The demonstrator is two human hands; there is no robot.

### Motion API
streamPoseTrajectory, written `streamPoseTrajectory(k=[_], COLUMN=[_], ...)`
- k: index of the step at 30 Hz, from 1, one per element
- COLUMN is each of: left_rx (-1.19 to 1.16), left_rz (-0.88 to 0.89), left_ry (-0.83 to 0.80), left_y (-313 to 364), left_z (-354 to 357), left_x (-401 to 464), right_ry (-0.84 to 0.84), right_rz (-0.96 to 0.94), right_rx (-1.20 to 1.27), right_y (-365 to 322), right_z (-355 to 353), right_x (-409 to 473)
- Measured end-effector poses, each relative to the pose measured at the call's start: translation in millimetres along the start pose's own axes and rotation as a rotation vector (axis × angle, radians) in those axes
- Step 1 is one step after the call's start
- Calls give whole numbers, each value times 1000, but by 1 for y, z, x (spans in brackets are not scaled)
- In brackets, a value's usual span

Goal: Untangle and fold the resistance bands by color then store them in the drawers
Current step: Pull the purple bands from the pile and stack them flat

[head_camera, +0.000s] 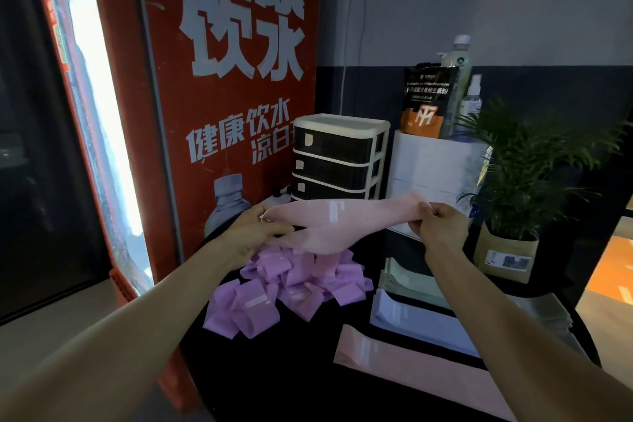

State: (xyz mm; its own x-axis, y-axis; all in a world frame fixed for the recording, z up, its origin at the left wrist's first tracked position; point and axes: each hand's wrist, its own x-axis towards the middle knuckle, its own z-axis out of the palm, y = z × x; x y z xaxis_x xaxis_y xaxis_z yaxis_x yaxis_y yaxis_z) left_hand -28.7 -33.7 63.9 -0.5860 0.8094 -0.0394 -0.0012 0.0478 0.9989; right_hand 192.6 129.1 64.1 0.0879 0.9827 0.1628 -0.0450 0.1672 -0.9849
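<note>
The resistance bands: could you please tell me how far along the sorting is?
Done: green, blue and pink stacks lie flat on the table. In hand: left hand and right hand stretch a pink band. Left: the tangled purple pile, and the drawers are all shut.

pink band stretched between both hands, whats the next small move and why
Probably bring the two ends together to fold it in half. The pink band is pulled out between the left hand and right hand, clear of the purple pile, so it looks untangled. A flat pink band already lies on the table beside the green stack and the lavender stack.
</note>
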Motion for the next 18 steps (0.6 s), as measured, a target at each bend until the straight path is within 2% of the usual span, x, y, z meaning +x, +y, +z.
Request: streamPoseTrajectory(k=[3, 6, 13, 15, 18], left_rx=[0, 8, -364, -377, -244], left_rz=[-7, -27, -130, -151, -169], left_ry=[135, 171, 11, -65, -201], left_y=[-4, -4, 3, 4, 6], left_z=[0, -2, -6, -7, -8], left_x=[5, 3, -5, -11, -22], right_ry=[-2, 26, 48, 56, 63], right_rz=[-11, -24, -48, -44, -22], right_rx=[-4, -53, -96, -103, -112], right_y=[-1, -2, -5, -5, -2], right_z=[-1, -4, -10, -12, -15], right_x=[-1, 0, -2, -1, -1])
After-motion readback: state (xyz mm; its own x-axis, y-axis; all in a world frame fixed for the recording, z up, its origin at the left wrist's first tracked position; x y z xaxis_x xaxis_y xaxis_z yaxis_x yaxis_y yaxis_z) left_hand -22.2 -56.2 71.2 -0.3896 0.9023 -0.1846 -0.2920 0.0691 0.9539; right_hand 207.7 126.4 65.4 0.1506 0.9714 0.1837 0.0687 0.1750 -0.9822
